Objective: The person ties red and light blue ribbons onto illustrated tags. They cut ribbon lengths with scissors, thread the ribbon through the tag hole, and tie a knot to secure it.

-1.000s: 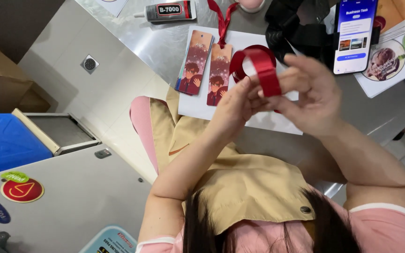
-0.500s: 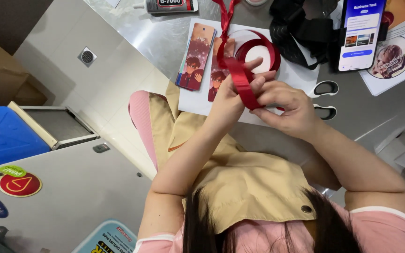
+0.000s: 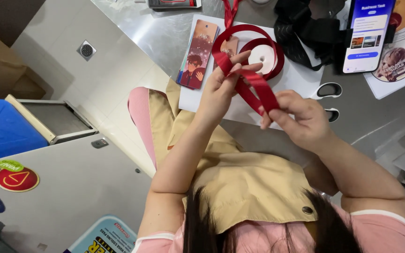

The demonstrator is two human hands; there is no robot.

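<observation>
The left hand [image 3: 221,89] pinches the red ribbon [image 3: 254,89] near its fold, and the right hand [image 3: 301,119] has a closed grip on the same strip lower down, so a short taut length runs between them, above the sheet of white paper [image 3: 296,79]. The rest of the ribbon loops back to the spool [image 3: 263,54], which lies on that paper. An illustrated bookmark [image 3: 198,54] lies at the paper's left edge, scissors [image 3: 328,98] at its right edge, and a lit phone [image 3: 369,35] stands beyond the scissors on the desk [image 3: 165,33]. To fold the ribbon well, I judge it best to keep the strip flat and untwisted, hold even tension between the hands, and press the crease with the thumb before letting either pinch slacken.
</observation>
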